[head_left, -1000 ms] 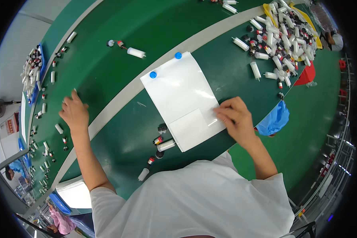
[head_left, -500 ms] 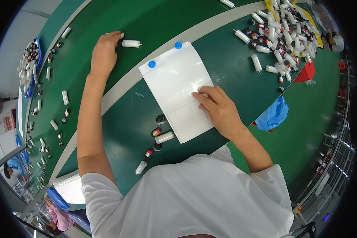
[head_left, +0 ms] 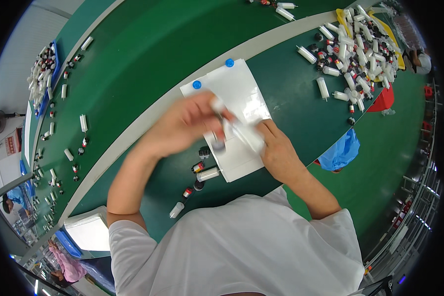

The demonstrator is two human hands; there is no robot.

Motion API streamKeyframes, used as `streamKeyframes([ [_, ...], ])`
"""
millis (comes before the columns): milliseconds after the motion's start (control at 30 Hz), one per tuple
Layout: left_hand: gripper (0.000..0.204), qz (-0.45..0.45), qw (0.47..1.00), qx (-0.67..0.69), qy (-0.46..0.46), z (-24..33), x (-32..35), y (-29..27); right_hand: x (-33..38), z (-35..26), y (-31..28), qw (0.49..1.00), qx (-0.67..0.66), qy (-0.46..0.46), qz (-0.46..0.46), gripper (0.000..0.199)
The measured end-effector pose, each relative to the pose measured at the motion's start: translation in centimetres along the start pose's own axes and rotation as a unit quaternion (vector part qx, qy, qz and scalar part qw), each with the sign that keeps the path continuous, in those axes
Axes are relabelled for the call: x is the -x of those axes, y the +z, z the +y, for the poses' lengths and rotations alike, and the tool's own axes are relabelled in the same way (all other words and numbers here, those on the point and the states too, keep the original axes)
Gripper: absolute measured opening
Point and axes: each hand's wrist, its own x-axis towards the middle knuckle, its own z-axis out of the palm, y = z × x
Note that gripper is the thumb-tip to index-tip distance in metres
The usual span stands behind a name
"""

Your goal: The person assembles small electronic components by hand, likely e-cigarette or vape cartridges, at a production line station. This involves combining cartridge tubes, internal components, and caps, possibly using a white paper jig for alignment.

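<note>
A stack of flat, glossy white plastic bags point(head_left: 241, 93) lies in front of me, with two round blue studs point(head_left: 229, 62) at its far edge. My left hand point(head_left: 182, 123), blurred by motion, is over the stack's left side. Its fingers are closed on a small white cylinder point(head_left: 217, 104), smeared too; a greyish blur shows just below the fingers. My right hand point(head_left: 281, 153) is at the stack's right edge, fingers bent and closed on the top bag, whose edge looks raised. Left of the stack lie a white cylinder point(head_left: 208, 174) and small black and red pieces point(head_left: 198, 166).
A large heap of white cylinders and black-red pieces point(head_left: 352, 59) covers the right end of the table. A green belt point(head_left: 148, 64) curves past the far side, bearing scattered parts. A blue bag point(head_left: 341, 150) hangs at the right edge; a white stack point(head_left: 88, 231) sits at left.
My left hand has come back from the belt to above the bag stack, and the white cylinder beside it there is gone. My right hand stays at the stack's right edge.
</note>
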Motion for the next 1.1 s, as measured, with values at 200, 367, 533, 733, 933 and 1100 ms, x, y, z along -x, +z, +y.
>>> streamKeyframes([
  [200,0.040,-0.127,0.949,-0.272,-0.097,-2.2,0.7,2.5,2.3,3.9,-0.5,0.980,-0.033,0.148,0.129,0.022],
  [367,0.024,0.013,0.971,-0.232,-0.051,-2.0,0.0,3.3,1.0,2.1,-1.4,0.821,-0.494,0.209,0.195,0.050],
  [533,0.021,0.116,0.935,-0.328,0.072,-1.7,1.0,4.9,-1.2,-2.2,-1.3,0.817,-0.532,0.158,0.158,0.071],
  [733,0.019,0.205,0.831,-0.479,0.195,-3.0,0.8,4.5,-2.5,-1.7,-2.3,0.950,-0.255,0.039,0.174,0.060],
  [933,0.025,0.066,0.993,0.097,0.002,-2.5,0.4,3.2,-3.3,-0.5,-2.3,0.966,-0.168,-0.037,0.192,0.057],
  [1100,0.025,-0.017,0.987,0.127,-0.094,-1.8,0.5,3.1,-5.1,-0.9,-3.8,0.984,-0.097,-0.034,0.149,0.051],
])
